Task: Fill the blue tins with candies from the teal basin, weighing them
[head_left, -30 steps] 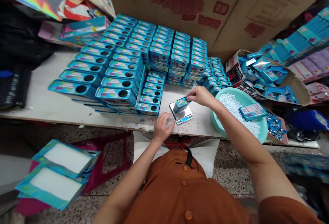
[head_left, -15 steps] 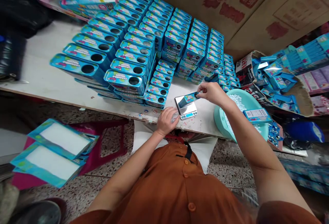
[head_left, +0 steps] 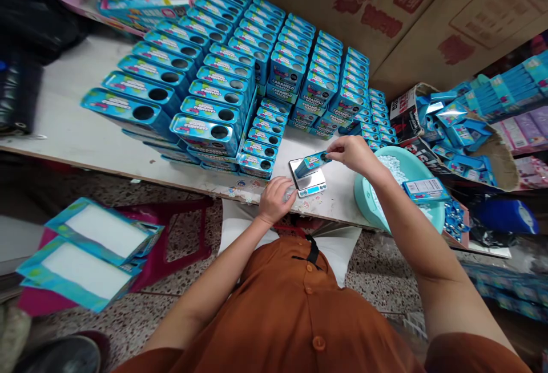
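There's the right hand pinched closed on a blue tin, tilting it with its low end at the digital scale near the front edge of the desk, and the curled left hand, apparently empty, waits just beside.

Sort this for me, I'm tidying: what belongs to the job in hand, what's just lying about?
In use: right hand holding a blue rectangular tin; left hand; silver digital scale; teal plastic basin of white candies; stacked blue tins.

Lying about: blue foil packets in a woven basket; blue-bordered white cards on a red stool.
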A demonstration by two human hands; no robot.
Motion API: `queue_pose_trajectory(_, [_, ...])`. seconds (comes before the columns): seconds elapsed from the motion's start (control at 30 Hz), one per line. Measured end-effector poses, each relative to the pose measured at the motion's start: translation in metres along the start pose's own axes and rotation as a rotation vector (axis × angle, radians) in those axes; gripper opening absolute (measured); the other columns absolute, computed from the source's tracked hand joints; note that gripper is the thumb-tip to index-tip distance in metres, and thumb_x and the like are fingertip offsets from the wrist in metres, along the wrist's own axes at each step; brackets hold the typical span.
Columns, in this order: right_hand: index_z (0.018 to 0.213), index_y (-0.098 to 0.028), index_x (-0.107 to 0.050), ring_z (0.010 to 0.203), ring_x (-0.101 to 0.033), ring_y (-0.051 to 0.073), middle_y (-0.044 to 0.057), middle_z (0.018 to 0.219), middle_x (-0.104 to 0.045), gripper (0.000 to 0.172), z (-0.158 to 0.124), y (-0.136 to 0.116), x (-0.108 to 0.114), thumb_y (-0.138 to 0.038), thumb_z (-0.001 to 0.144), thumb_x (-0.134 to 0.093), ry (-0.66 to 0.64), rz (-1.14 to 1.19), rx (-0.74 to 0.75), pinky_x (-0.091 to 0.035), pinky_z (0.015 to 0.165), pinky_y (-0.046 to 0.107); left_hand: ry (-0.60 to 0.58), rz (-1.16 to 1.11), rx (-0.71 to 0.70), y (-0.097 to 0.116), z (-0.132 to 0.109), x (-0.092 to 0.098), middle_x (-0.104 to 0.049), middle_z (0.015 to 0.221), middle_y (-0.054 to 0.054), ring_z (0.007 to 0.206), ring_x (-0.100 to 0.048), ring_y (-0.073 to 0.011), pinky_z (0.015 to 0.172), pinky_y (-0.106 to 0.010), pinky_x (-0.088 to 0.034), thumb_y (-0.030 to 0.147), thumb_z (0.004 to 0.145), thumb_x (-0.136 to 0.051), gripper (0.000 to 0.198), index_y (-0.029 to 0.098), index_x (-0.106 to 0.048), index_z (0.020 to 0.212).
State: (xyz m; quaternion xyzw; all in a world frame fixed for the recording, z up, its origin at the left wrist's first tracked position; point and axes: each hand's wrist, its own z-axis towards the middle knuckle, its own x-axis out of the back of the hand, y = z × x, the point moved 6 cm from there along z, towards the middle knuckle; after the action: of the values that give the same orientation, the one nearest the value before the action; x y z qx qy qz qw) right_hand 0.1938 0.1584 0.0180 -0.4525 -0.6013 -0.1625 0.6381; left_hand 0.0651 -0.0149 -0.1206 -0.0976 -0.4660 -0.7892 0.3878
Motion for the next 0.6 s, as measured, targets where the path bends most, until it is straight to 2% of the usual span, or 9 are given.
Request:
queue_pose_trajectory(0.3, [0.08, -0.017, -0.073, 0.068, -0.059, 0.015, 0.004, 0.075, -0.067, 0.009, 0.0, 0.002, 0.004, -0.024, 0.076, -0.069, 0.123, 0.05, 0.049, -0.041, 0.064, 0.027, 0.009, 0.019, -0.018, 0.003, 0.001, 0.001, -0.068, 0.106, -0.007, 0.109, -0.06, -0.0218, 0.1, -0.04, -0.048, 0.025, 0.084, -0.061, 0.021, 0.02, -0.062, 0.105])
queue_pose_trajectory(0.47, [0.078, -0.017, -0.072, 0.068, -0.058, 0.014, 0.003, 0.076, -0.067, 0.009, 0.002, -0.002, 0.0, -0.026, 0.076, -0.07, 0.138, 0.033, 0.074, -0.041, 0.064, 0.027, 0.037, 0.031, -0.05, 0.007, 0.002, 0.004, -0.068, 0.105, -0.007, 0.107, -0.06, -0.0212, 0.098, -0.039, -0.05, 0.023, 0.083, -0.062, 0.021, 0.02, -0.062, 0.104])
queue_pose_trajectory(0.6, [0.075, -0.017, -0.071, 0.069, -0.057, 0.015, 0.005, 0.076, -0.067, 0.018, -0.001, -0.009, 0.002, -0.031, 0.083, -0.065, 0.185, 0.025, 0.088, -0.04, 0.064, 0.027, 0.046, 0.036, -0.054, 0.008, 0.003, 0.005, -0.068, 0.105, -0.006, 0.106, -0.061, -0.0215, 0.098, -0.04, -0.051, 0.023, 0.083, -0.062, 0.02, 0.02, -0.062, 0.103])
